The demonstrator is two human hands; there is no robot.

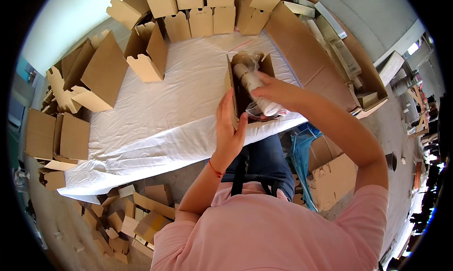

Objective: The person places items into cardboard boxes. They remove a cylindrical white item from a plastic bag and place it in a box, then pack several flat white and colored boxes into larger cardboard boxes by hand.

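Observation:
My left hand (230, 129) grips the near side of a small open brown cardboard box (234, 89) that rests at the front edge of a table covered with a white sheet (174, 105). My right hand (276, 89) holds a white cylindrical item wrapped in clear plastic (257, 89), which lies partly inside the box's open top. The item's far end sits deep in the box; its near end sticks out toward me.
Several folded brown boxes (193, 16) stand along the far and left edges of the table. A large flat carton with long white packages (339, 58) lies at the right. Cardboard scraps (127, 219) litter the floor at lower left.

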